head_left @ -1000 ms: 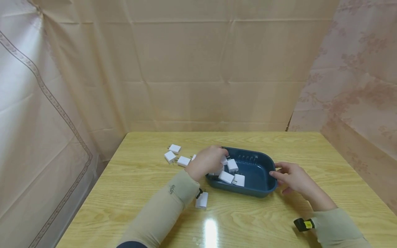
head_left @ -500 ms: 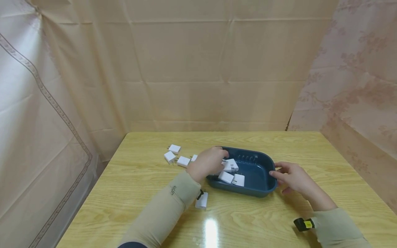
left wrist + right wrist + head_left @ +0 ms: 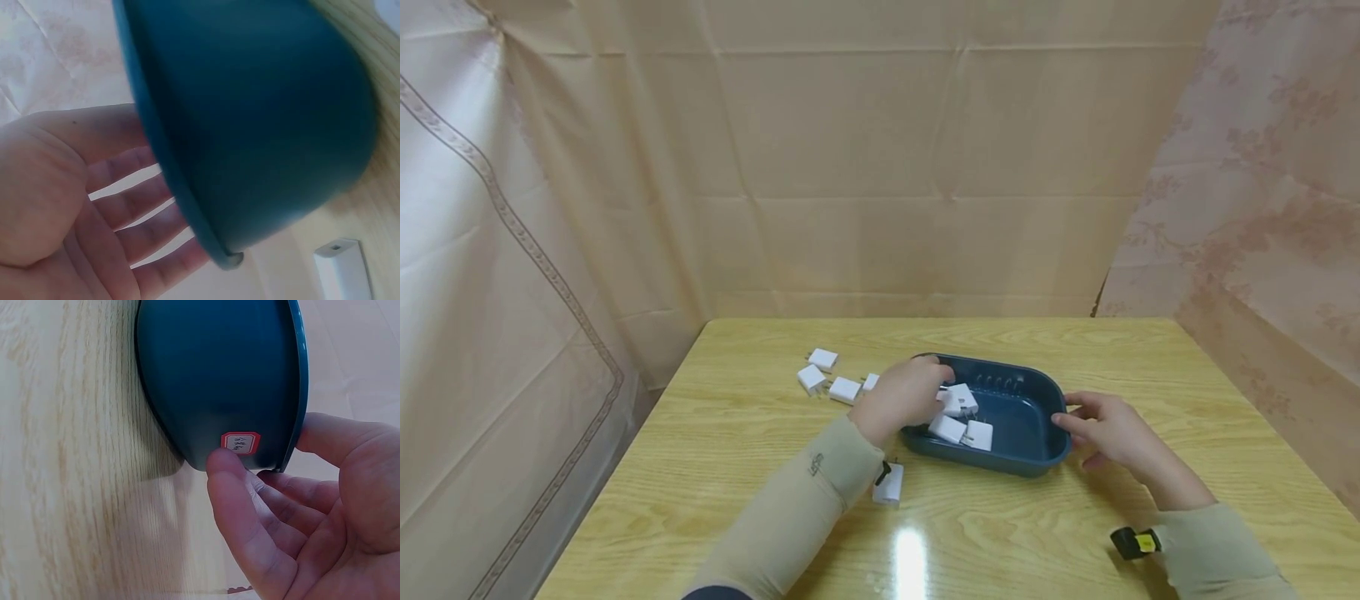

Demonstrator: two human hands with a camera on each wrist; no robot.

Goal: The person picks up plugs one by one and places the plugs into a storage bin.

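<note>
A dark blue-green plastic basin (image 3: 1000,458) stands on the table with several white wall chargers (image 3: 979,436) in its left part. My left hand (image 3: 902,392) reaches over the left rim, beside the chargers. In the left wrist view its spread fingers (image 3: 144,200) pass behind the basin's wall, which hides the fingertips and anything between them. At the basin's right end, my right hand (image 3: 1108,429) holds the rim and wall between thumb and fingers. The right wrist view shows a fingertip beside a red-edged label (image 3: 240,443) on the wall.
Several more white chargers (image 3: 845,390) with metal prongs lie on the wooden table (image 3: 715,467), left of the basin. A single charger (image 3: 889,485) lies in front of it, close to the left sleeve. Beige cloth (image 3: 880,167) hangs behind the table.
A white charger under my left fingers has shifted down and right, against another charger in the basin. The left hand has moved only slightly; the right hand and the basin look still.
</note>
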